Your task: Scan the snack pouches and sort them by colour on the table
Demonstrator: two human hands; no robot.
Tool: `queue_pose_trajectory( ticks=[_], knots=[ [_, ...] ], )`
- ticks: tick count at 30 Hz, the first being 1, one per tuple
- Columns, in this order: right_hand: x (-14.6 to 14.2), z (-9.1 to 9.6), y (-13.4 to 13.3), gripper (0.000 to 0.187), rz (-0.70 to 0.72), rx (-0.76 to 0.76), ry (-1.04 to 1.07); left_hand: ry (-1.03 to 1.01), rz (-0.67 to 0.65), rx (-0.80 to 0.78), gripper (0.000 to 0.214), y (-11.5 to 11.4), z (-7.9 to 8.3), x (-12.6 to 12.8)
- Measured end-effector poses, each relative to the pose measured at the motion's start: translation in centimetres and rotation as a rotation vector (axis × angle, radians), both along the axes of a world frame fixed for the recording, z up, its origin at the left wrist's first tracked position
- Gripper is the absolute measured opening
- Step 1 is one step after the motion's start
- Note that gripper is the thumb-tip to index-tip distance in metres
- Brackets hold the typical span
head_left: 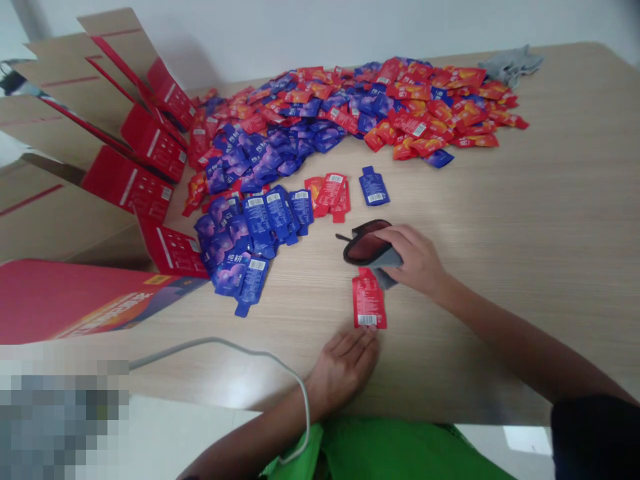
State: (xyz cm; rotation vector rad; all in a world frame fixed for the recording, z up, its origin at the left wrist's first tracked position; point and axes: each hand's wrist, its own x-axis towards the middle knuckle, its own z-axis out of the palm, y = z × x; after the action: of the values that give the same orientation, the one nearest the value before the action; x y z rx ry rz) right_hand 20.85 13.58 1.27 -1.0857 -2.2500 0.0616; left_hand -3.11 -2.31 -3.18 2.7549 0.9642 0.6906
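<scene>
My right hand (415, 257) is closed around what looks like dark-rimmed sunglasses (367, 247) with reddish lenses, together with a grey cloth (387, 270). Below them a red spout pouch (369, 300) lies flat on the table, barcode end toward me, its spout end partly covered by the cloth. My left hand (347, 363) rests palm down with its fingers stretched out, fingertips touching the pouch's near edge. A single blue pouch (375, 187) lies beyond the glasses. Left of that are a few red pouches (331, 193) and an overlapping group of blue pouches (257, 220).
A long heap of red and blue pouches (300, 120) spreads along the wall. Open red cartons (173, 250) stand in a row on the left. A grey cloth (510, 65) lies at the back right. A pale cable (215, 340) loops across the table's front edge (235, 407) and my left arm.
</scene>
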Motion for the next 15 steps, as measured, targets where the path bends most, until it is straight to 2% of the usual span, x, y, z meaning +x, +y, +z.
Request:
queue_pose_trajectory(
  ticks=[2,4,6,8,10,13,15],
  knots=[
    [-0.8,-0.2,-3.0,0.044,0.172,-0.038,-0.035,-0.014,0.011,-0.021,0.022,0.0,-0.1,0.1],
    [-1.6,-1.2,-5.4,0.04,0.347,-0.107,-0.135,-0.03,0.026,-0.055,0.021,0.0,-0.2,0.0],
    [-2.1,-2.5,-6.1,0.039,0.407,-0.155,-0.189,-0.031,0.017,-0.077,0.02,0.0,-0.2,0.0],
    [-2.1,-3.7,-4.6,0.043,0.353,-0.162,-0.188,-0.024,-0.005,-0.071,0.022,0.1,-0.2,-0.1],
    [-1.7,-4.1,-1.5,0.045,0.258,-0.149,-0.192,-0.019,-0.012,-0.051,0.023,0.2,-0.2,-0.1],
    [-1.0,-3.1,3.1,0.043,0.147,-0.114,-0.228,-0.029,0.004,-0.039,0.022,0.3,-0.1,-0.1],
    [-0.7,-1.6,4.3,0.044,0.067,-0.063,-0.192,-0.044,0.013,-0.041,0.021,0.4,-0.1,0.0]
  ],
)
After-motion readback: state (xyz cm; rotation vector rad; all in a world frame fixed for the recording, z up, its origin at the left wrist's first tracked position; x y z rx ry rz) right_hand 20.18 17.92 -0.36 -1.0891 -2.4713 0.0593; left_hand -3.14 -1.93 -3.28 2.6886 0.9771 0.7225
